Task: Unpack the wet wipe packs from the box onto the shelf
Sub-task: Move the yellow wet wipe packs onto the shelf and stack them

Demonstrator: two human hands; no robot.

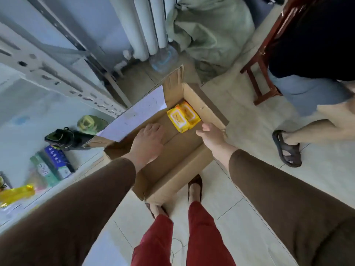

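Observation:
An open cardboard box [192,150] stands on the tiled floor in front of my feet. Two yellow wet wipe packs [182,118] lie side by side in its far corner. My left hand [148,143] reaches down inside the box with fingers spread and relaxed, holding nothing, a short way left of the packs. My right hand [211,135] holds the box's right wall near the packs, thumb inside and fingers curled over the rim. A white metal shelf [48,79] stands to the left.
The low shelf board on the left carries a black shoe [65,138], a green pack [90,121], boxes [53,166] and a yellow wrapper [17,192]. Another person's legs and sandal [286,148] stand at right beside a red wooden chair [263,60]. A radiator and green cloth lie beyond the box.

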